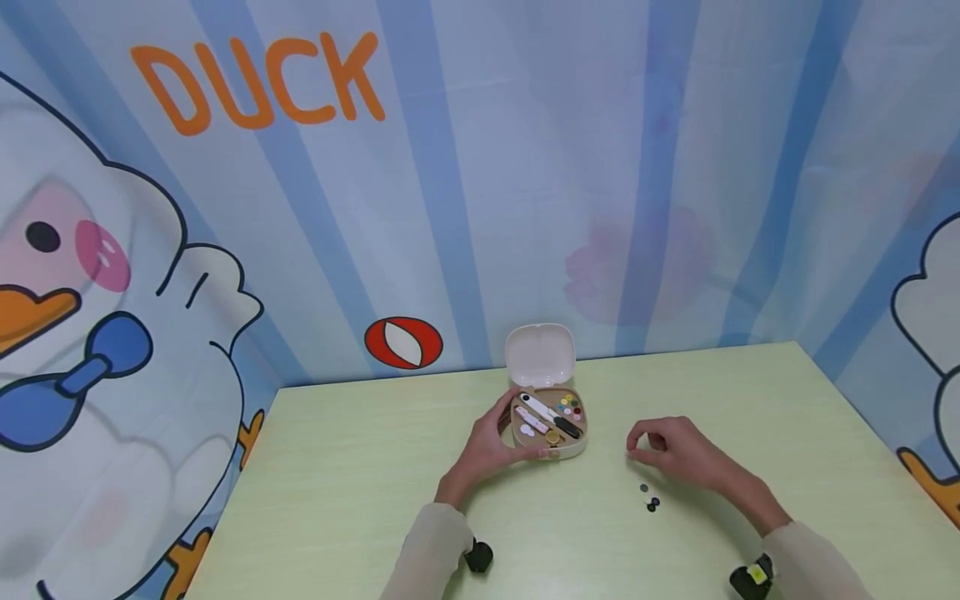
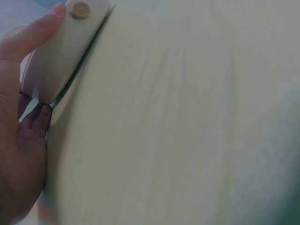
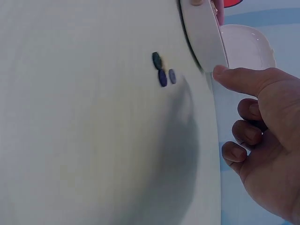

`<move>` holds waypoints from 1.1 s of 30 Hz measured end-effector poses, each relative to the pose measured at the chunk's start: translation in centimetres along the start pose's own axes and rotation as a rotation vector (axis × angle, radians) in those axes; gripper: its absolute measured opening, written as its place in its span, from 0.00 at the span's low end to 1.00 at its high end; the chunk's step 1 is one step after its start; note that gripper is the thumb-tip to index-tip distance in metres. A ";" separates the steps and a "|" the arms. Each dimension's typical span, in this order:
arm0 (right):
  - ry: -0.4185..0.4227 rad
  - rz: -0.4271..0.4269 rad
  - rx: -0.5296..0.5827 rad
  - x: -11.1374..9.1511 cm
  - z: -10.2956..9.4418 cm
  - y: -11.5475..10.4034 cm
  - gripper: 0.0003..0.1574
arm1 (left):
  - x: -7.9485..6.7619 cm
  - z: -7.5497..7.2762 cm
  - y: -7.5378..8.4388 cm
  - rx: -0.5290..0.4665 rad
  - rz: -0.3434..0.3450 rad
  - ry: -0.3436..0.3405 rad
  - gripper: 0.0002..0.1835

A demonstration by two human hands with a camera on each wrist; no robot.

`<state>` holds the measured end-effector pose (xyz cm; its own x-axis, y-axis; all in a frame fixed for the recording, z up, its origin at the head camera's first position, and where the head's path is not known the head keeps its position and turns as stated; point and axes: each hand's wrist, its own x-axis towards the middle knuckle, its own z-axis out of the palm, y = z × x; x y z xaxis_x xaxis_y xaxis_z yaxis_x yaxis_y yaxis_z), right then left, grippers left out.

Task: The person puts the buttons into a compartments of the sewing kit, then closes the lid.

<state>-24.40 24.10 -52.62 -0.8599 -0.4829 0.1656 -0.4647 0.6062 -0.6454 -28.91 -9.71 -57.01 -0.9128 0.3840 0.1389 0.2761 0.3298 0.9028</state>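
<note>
My left hand (image 1: 487, 446) grips a small white case (image 1: 573, 451) by its left side and front, the thumb along the front wall. The lid (image 1: 540, 354) stands up at the back. In its tan insert lie a white-and-black slim tool (image 1: 551, 415), a gold round piece (image 1: 552, 437) and several coloured small round pieces (image 1: 570, 406). A round tan catch (image 2: 80, 10) shows on the front in the left wrist view. My right hand (image 1: 678, 450) hovers right of the case, thumb and index tips together, the other fingers curled; I cannot tell whether something tiny is between them.
Several small dark discs (image 1: 652, 503) lie on the pale table (image 1: 360, 467) just below my right hand, with a tiny whitish piece among them. Behind the table's back edge hangs a blue striped curtain (image 1: 510, 167) with duck pictures, close behind the lid.
</note>
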 end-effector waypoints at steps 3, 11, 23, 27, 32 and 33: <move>0.000 0.002 -0.005 1.1 -0.1 -0.4 0.04 | 0.0 0.0 0.0 -0.002 0.000 0.000 0.57; 0.017 -0.007 0.021 4.0 -0.1 -1.2 0.01 | -0.1 -0.1 -0.1 0.003 -0.002 -0.006 0.57; 0.033 0.015 0.094 7.7 1.4 -1.2 0.03 | 0.0 -0.2 0.0 -0.003 0.004 -0.004 0.57; 0.042 0.025 0.099 8.4 1.8 -1.2 0.03 | 0.0 -0.1 0.0 -0.003 0.004 -0.006 0.57; 0.053 0.032 0.102 9.1 2.2 -1.2 0.03 | -0.1 -0.1 0.0 -0.008 0.001 0.002 0.56; 0.055 0.033 0.103 9.3 2.3 -1.2 0.03 | -0.1 -0.1 0.0 -0.009 -0.001 0.002 0.56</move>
<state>-31.35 17.48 -52.00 -0.8860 -0.4268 0.1813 -0.4139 0.5516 -0.7242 -28.86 -9.83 -56.98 -0.9139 0.3815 0.1390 0.2726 0.3227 0.9064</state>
